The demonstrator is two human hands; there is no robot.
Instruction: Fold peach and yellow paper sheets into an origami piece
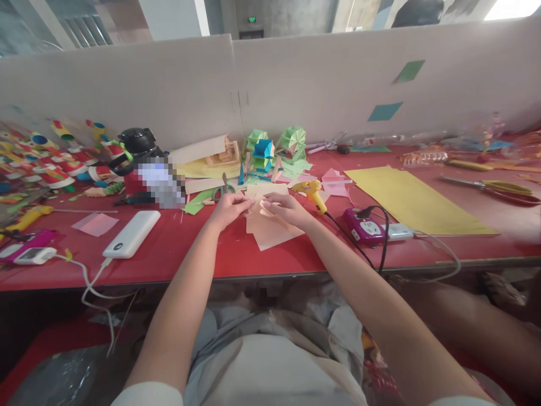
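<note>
Between my two hands is a small folded piece of cream paper [265, 210]. My left hand [231, 210] pinches its left side with thumb and fingers. From the right, my right hand [287, 208] grips the same piece. Loose peach paper sheets [274, 232] lie on the table beneath it. Just beyond my left hand are dark-handled scissors [223, 190]. A yellow glue gun [311, 193] rests to the right of my right hand. Folded green paper shapes [292, 141] and a blue one [264, 152] stand behind.
On the red table [177, 259] lie a white power bank [132, 234], a purple power socket [364, 226] with cables, and a large yellow sheet [418, 197]. A black-lidded container [137, 141] and paper crafts [54, 163] stand left. Yellow-handled scissors [502, 187] lie right. A white partition [321, 84] rises behind.
</note>
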